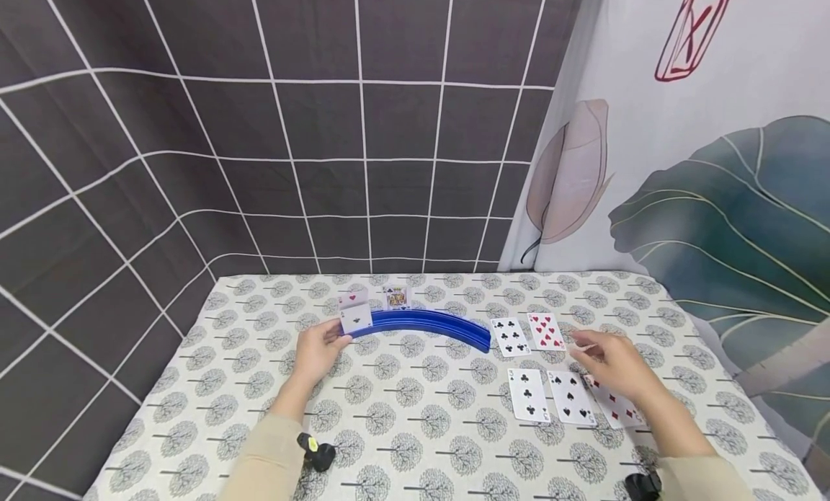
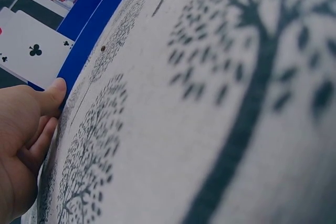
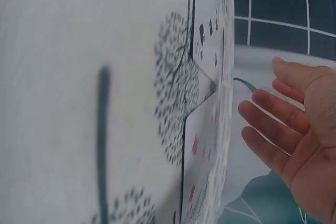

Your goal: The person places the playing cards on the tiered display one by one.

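Observation:
My left hand holds the left end of a curved blue card holder, its thumb on the front edge. At that end stands a club playing card, with a heart card showing just behind it. A king of clubs stands farther along the holder. My right hand hovers over the cards at the right, fingers spread and nothing in them. Below it lies a diamond card, partly covered by the hand. A red heart card lies just left of the fingertips.
Face up on the tree-print tablecloth lie a black club card by the holder's right end, a three of clubs and a spade card. A dark grid-patterned curtain hangs behind the table.

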The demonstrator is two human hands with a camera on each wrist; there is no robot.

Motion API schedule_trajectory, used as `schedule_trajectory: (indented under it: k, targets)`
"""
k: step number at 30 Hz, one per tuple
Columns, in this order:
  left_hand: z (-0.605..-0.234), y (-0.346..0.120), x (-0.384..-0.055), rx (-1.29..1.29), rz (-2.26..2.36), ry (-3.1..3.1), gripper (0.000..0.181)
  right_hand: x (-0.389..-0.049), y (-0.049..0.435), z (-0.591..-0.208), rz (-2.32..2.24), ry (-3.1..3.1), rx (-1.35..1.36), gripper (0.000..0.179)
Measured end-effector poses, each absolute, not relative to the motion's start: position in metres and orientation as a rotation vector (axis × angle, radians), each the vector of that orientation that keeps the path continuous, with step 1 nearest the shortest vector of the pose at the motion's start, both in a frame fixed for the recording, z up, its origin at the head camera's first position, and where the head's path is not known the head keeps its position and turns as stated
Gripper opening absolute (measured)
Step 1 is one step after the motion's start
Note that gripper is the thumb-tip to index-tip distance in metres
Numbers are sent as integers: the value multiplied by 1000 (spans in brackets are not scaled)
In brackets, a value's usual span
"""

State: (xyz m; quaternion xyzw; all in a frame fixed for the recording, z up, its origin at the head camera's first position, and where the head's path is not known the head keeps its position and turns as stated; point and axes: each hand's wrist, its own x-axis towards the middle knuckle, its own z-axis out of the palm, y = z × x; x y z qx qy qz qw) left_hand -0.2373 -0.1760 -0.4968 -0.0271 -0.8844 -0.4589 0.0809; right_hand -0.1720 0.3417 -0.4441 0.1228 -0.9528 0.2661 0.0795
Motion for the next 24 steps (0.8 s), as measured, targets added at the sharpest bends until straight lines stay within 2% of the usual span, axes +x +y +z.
schedule_trajectory:
  k: [12, 24]
  targets:
    - [-495, -175, -237, -88, -1369, -2640, 47, -163, 358, -444, 705, -2895, 342, 42]
    - [-497, -176, -238, -78, -1382, -2647, 48, -155, 380, -453, 644, -3016, 329, 76]
